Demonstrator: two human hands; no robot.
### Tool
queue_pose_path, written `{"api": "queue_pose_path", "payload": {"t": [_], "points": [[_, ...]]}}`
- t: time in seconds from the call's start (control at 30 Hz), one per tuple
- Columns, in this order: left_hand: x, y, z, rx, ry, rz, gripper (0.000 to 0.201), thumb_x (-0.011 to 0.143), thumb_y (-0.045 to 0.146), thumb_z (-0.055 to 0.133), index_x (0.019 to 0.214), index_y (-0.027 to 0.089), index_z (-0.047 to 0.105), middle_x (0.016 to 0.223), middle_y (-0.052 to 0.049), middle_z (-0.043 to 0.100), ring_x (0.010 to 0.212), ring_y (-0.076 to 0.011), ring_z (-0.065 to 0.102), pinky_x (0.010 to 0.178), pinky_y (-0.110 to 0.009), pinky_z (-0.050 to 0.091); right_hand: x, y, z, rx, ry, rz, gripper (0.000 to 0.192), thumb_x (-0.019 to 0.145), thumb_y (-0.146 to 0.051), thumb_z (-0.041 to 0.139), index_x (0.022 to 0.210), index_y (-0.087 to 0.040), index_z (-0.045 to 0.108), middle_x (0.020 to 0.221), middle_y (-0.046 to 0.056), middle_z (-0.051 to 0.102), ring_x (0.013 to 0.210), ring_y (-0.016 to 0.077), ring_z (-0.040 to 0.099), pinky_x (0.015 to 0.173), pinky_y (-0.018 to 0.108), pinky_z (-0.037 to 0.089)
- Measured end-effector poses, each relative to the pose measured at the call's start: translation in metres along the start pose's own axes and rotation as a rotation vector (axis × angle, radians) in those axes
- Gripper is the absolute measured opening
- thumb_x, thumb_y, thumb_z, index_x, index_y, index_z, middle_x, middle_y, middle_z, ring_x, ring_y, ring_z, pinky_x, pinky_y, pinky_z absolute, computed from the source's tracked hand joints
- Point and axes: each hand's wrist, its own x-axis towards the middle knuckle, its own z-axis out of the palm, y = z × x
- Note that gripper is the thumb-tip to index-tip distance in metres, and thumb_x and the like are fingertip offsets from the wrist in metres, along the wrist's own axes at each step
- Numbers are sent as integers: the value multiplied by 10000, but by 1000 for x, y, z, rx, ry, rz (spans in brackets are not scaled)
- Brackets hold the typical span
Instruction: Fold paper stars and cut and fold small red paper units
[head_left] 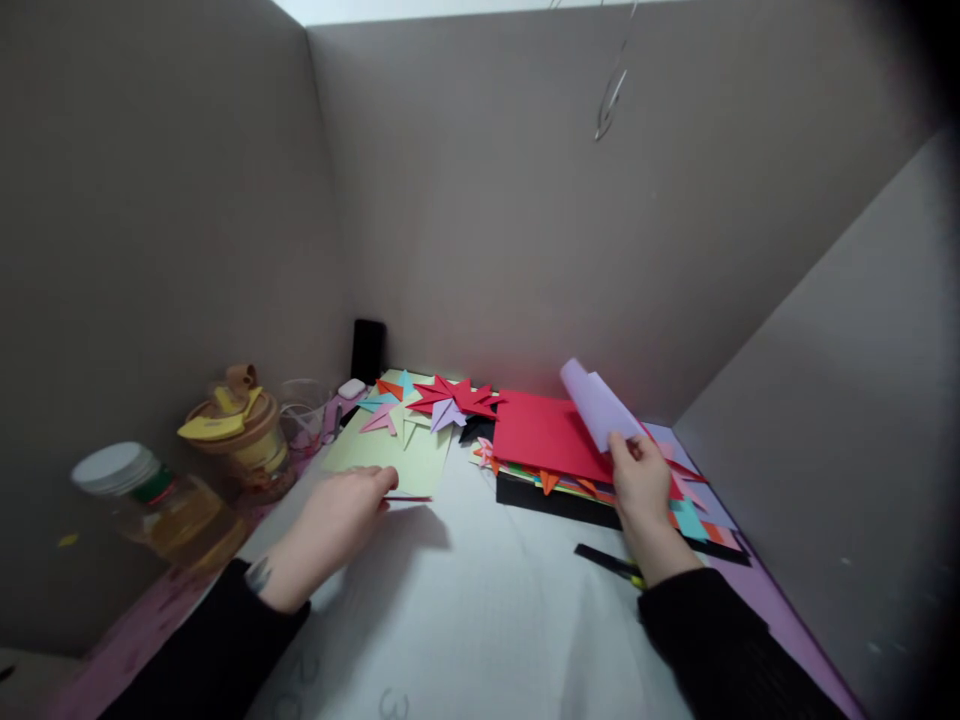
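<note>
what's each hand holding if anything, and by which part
Right hand: lilac paper, by its near end. Left hand: thin reddish piece, by one end.

left grip (346, 510): thin reddish strip (412, 498) | right grip (643, 487): lilac sheet (604, 408)

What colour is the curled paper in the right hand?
The paper is light purple, best seen in the head view.

Lilac sheet (600, 405) looks smooth matt paper; red sheet (540, 435) same. Jar (196, 520) clear, glossy. Sleeves (217, 640): matt cloth.
</note>
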Motion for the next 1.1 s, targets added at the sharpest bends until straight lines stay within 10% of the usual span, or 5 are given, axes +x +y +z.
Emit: {"api": "queue_pose_path", "payload": {"t": [0.27,0.43,0.5,0.77,1.1], "points": [[12,9,21,-485,-33,-109,138,792,248,553,671,194,591,640,-29,611,617,-203,549,581,-280,352,-43,-12,-9,-346,-126,-251,475,667,-512,617,983,-158,609,1269,185,456,1258,348,341,1036,504,241],[12,54,46,-1513,-78,-416,383,729,431,683,972,157,572,803,-62,662,660,-193,606,614,-294,460,-130,-44,23,132,-913,131,527,694,-497,671,1106,-208,513,1043,95,590,788,193,592,651,318,466],[9,66,58,-1693,-63,-472,396,704,415,721,963,158,568,834,-69,670,692,-198,623,657,-311,481,-152,-47,35,243,-1038,298,485,667,-488,719,1009,-197,537,792,16,611,607,135,553,555,253,422],[2,53,66,-1710,-200,-372,363,756,372,706,1031,156,605,973,-100,658,834,-188,620,745,-298,464,-159,-40,38,428,-911,704,382,611,-465,773,676,-168,542,581,-26,576,480,92,461,485,208,308],[-5,65,76,-1687,-247,-191,818,630,340,807,1338,216,416,1268,-160,559,1188,-312,500,989,-435,378,-175,-45,40,486,-1026,764,369,619,-394,788,787,-190,531,653,-38,564,538,96,485,562,224,349]]}}
